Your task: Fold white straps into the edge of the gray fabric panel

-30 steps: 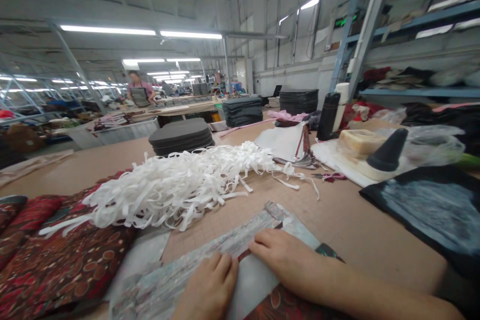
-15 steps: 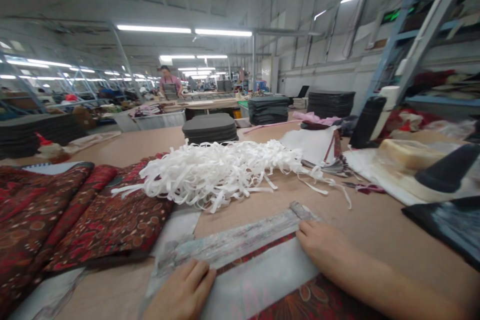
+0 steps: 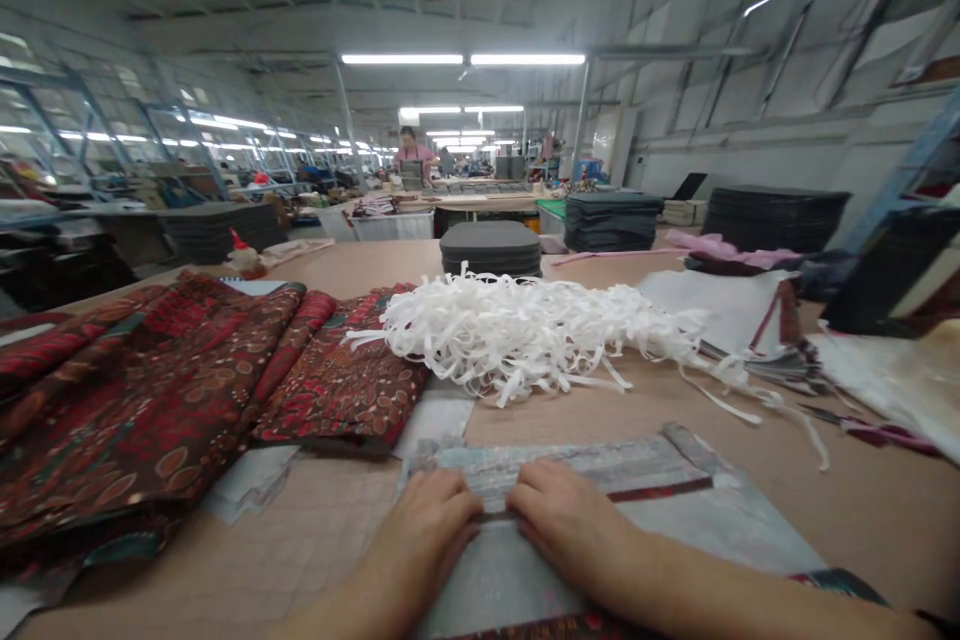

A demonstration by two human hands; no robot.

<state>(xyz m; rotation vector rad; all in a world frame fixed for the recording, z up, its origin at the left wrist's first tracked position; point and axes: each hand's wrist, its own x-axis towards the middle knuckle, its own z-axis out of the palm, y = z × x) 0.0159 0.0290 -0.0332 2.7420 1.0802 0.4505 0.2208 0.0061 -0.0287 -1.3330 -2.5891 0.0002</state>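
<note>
A pale grey-white fabric panel [image 3: 750, 510] lies on the table before me, with a dark red strip along its folded far edge and patterned cloth showing at the near side. My left hand [image 3: 435, 515] is at the left part of that fold, its curled fingers gripping the edge. Close beside it, my right hand [image 3: 562, 520] grips the same fold with bent fingers. The thumbs are mostly hidden. Beyond both hands lies a tangled heap of white fabric tape [image 3: 517, 330].
Red-brown patterned cloth [image 3: 172, 400] is piled at the left. Pink-handled scissors [image 3: 877, 428] lie at the right. Stacks of dark pads [image 3: 491, 245] and a red-tipped bottle [image 3: 244, 255] stand farther back. Another person [image 3: 412, 155] stands at a distant table.
The view has swung left. My right hand has moved left along the fold, close to my left hand. Earlier, the hands were wide apart on the panel.
</note>
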